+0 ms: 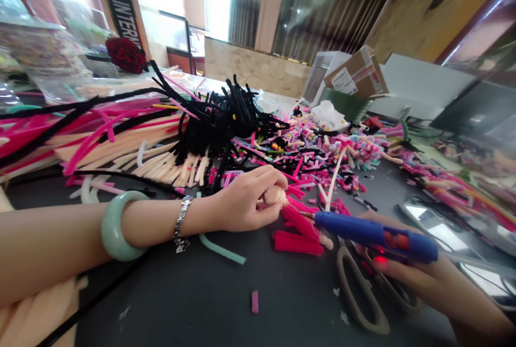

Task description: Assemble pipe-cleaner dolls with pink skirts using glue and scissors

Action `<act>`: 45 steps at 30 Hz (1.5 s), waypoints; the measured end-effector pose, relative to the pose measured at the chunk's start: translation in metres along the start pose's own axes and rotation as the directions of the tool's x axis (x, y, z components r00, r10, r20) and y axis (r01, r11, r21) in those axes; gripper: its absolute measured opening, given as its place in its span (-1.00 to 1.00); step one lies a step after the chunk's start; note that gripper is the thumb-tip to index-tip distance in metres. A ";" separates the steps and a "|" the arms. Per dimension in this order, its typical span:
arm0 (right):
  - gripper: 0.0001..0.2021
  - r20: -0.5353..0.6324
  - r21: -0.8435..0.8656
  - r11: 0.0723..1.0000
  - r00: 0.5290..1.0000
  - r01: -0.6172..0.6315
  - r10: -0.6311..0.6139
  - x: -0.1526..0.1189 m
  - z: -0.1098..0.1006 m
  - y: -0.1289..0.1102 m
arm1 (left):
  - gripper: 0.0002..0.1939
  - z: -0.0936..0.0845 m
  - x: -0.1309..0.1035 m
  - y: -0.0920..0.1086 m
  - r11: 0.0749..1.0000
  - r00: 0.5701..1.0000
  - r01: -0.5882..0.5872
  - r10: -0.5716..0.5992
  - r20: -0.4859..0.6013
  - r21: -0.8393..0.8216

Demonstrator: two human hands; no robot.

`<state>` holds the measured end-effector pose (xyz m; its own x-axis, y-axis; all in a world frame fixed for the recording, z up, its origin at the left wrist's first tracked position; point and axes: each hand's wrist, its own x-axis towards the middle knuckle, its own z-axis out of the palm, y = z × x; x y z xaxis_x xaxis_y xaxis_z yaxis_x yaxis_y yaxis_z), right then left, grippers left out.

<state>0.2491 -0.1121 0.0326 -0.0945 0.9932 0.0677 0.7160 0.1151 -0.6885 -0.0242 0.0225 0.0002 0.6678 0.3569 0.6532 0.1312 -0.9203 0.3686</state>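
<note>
Two hands occupied: your left hand (245, 202) pinches a cream piece (274, 196) in its fingers, inboard of the table's (193, 304) near edge; your right hand (429, 277) grips a blue glue gun (350, 226). Bonding unconfirmed; pink bundle (298, 243) loose.

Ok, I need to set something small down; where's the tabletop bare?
The widest bare patch of dark tabletop is at the near edge, between the mint strip and scissors, broken by a short pink piece. A smaller one separates the colourful pile from the phone-like device. It's crowded beyond the left hand and around the blue glue gun.
</note>
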 end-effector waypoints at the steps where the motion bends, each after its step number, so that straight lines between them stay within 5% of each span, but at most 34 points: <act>1: -0.57 0.007 0.012 1.000 1.000 0.002 -0.002 0.000 0.000 0.000 | -0.80 0.000 0.000 0.000 1.000 1.000 0.000 0.000 0.001 0.001; 8: -0.53 -0.105 -0.024 1.000 0.994 -0.018 0.015 -0.002 0.002 0.001 | -0.80 -0.002 0.000 0.001 1.000 1.000 0.011 -0.011 0.013 0.019; 15: -0.68 -0.080 -0.056 0.997 0.995 0.060 -0.064 0.003 0.001 -0.008 | -0.80 -0.002 0.000 0.001 1.000 1.000 0.019 -0.020 0.011 0.018; 25: -0.46 -0.362 -0.048 0.999 0.932 -0.013 -0.005 -0.008 0.012 0.024 | -0.81 -0.001 0.000 0.001 1.000 1.000 0.019 -0.019 0.018 0.017; 31: -0.69 -0.221 -0.188 0.974 0.961 0.126 -0.167 -0.001 0.007 0.016 | -0.80 -0.001 -0.001 0.001 1.000 1.000 0.012 -0.012 0.013 0.011; 39: -0.63 -0.286 -0.186 0.981 0.951 0.060 -0.113 -0.002 0.011 0.016 | -0.80 -0.001 0.000 0.000 1.000 1.000 0.001 -0.001 0.004 0.009; 45: -0.66 -0.274 -0.265 0.957 0.943 0.116 -0.190 -0.001 0.010 0.023 | -0.81 -0.001 0.000 0.001 1.000 1.000 0.011 -0.011 0.007 0.019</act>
<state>0.2589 -0.1107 0.0090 -0.0356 0.9191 0.3923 0.8576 0.2296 -0.4601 -0.0248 0.0222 0.0017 0.6714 0.3663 0.6443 0.1525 -0.9190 0.3636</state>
